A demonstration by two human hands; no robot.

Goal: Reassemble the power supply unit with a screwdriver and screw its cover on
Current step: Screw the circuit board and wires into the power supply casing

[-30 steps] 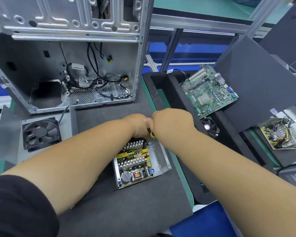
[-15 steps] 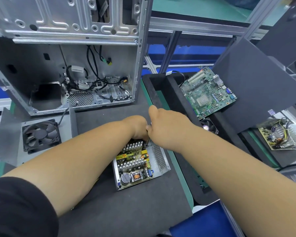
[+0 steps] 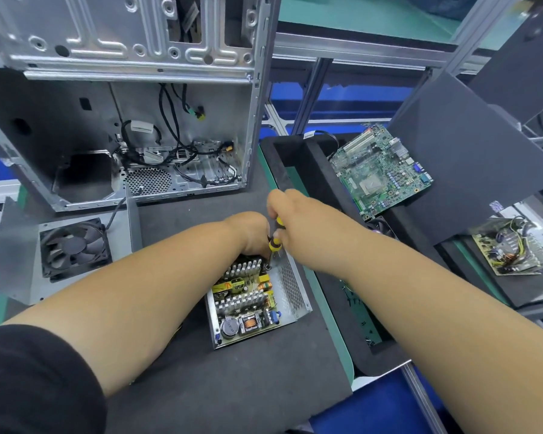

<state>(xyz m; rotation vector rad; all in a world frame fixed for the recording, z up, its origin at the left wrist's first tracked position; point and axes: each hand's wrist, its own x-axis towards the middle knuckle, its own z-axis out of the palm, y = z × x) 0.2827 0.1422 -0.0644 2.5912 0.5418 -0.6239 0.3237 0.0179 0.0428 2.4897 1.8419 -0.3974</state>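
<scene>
The open power supply unit (image 3: 290, 296) lies on the dark mat in the middle, its circuit board with heat sinks and coils exposed. My right hand (image 3: 298, 214) grips a yellow-and-black screwdriver (image 3: 276, 238), held nearly upright with its tip at the unit's far corner. My left hand (image 3: 251, 233) rests at that same far edge, right beside the screwdriver shaft; its fingers are hidden behind the hand. The unit's cover (image 3: 19, 261), a bent grey metal sheet with a black fan (image 3: 74, 247), lies to the left.
An empty computer case (image 3: 132, 98) with loose cables stands behind the unit. A black foam tray (image 3: 289, 161) to the right holds a green motherboard (image 3: 380, 173). Another circuit board (image 3: 511, 249) lies at far right. A grey panel (image 3: 470, 151) leans over the tray.
My right hand has turned on the screwdriver, so more of its yellow handle shows below the fingers now. My left hand and the unit stay put.
</scene>
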